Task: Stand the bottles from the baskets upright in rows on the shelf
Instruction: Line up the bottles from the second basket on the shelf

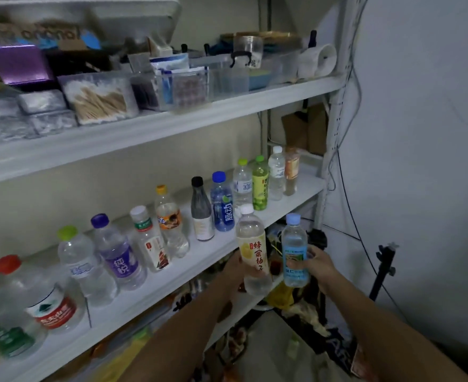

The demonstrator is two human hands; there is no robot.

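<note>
My left hand (234, 271) grips a white-capped bottle with a yellow label (252, 249), held upright just in front of the shelf's front edge. My right hand (317, 264) grips a pale-blue-capped bottle with a blue label (294, 250), upright and to the right of the first. Behind them, on the white middle shelf (172, 274), several bottles stand upright in a row along the back, among them a blue bottle (222, 202), a dark grey one (201, 210) and a purple-labelled one (117, 252).
The upper shelf (172, 119) carries clear boxes, a purple box and a paper roll. Below the middle shelf lies a clutter of bags and packets. A black stand (383, 268) rises by the white wall at right, with cables hanging along the shelf post.
</note>
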